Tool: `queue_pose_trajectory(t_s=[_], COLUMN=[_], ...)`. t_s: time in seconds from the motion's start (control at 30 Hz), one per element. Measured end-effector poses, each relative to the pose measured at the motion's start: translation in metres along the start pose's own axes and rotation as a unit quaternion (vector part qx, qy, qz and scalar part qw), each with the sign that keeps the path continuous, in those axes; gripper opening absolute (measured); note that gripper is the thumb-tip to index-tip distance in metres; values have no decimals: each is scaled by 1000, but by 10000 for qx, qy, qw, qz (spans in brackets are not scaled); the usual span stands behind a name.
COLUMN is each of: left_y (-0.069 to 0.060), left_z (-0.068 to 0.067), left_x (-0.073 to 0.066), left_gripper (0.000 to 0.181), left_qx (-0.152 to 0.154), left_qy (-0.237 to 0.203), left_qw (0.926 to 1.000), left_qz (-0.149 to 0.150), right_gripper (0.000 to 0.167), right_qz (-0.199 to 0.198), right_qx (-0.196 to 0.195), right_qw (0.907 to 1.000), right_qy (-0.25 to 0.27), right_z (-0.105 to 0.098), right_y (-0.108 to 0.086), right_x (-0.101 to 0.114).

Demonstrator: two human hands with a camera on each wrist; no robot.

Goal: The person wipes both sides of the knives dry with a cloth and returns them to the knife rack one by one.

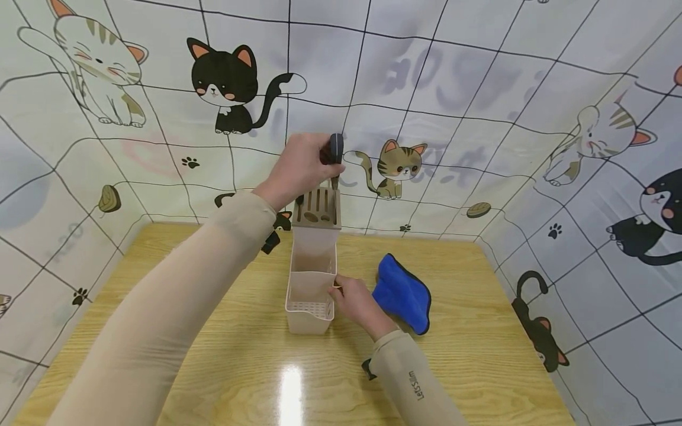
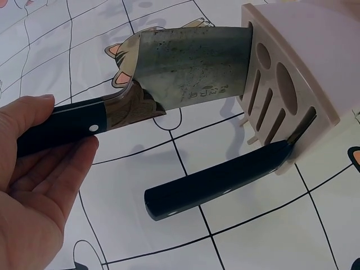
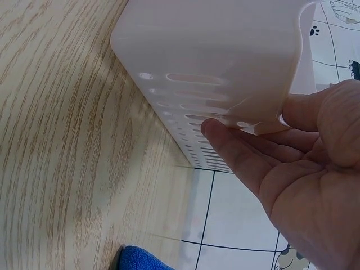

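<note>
A pale pink knife holder [image 1: 310, 324] stands on the table, its slotted top at the back and two open compartments in front. By its dark riveted handle, my left hand [image 1: 299, 168] holds a cleaver [image 2: 191, 67] above that top. In the left wrist view the end of the broad blade is inside the slot at one edge, with most of the blade showing. A second knife [image 2: 219, 179] sits in the slot at the opposite edge, only its dark handle sticking out. My right hand [image 3: 315, 180] grips the rim of the holder's right side, thumb and fingers on either side of the wall.
A crumpled blue cloth [image 1: 402, 296] with dark edging lies right of the holder on the wooden table [image 1: 229, 355]. Close behind and at both sides rise walls covered in a cat-print sheet [image 1: 469, 77].
</note>
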State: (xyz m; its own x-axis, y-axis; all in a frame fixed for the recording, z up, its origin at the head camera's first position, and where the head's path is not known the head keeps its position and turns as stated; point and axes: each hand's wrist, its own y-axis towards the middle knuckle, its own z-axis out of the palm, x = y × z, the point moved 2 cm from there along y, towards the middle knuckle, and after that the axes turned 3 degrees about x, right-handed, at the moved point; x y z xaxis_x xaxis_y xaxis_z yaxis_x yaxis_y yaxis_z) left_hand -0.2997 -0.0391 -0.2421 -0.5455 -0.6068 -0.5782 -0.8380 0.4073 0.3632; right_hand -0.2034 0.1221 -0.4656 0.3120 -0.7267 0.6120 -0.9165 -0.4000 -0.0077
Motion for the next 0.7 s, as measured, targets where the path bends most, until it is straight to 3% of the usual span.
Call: queue_pose_trajectory(t_s=[0.23,0.7], left_y=[5,10], left_z=[6,14], left_x=[1,5], left_gripper=[17,19], left_qx=[-39,55], left_qy=[89,37], left_qw=[9999,10000], left_qz=[84,-33], right_gripper=[12,11], right_qz=[-57,-108], right_qx=[-19,-10], right_qw=[10000,9999], right_qy=[-73,-81], right_z=[0,-1], right_y=[0,-1], right_x=[1,2])
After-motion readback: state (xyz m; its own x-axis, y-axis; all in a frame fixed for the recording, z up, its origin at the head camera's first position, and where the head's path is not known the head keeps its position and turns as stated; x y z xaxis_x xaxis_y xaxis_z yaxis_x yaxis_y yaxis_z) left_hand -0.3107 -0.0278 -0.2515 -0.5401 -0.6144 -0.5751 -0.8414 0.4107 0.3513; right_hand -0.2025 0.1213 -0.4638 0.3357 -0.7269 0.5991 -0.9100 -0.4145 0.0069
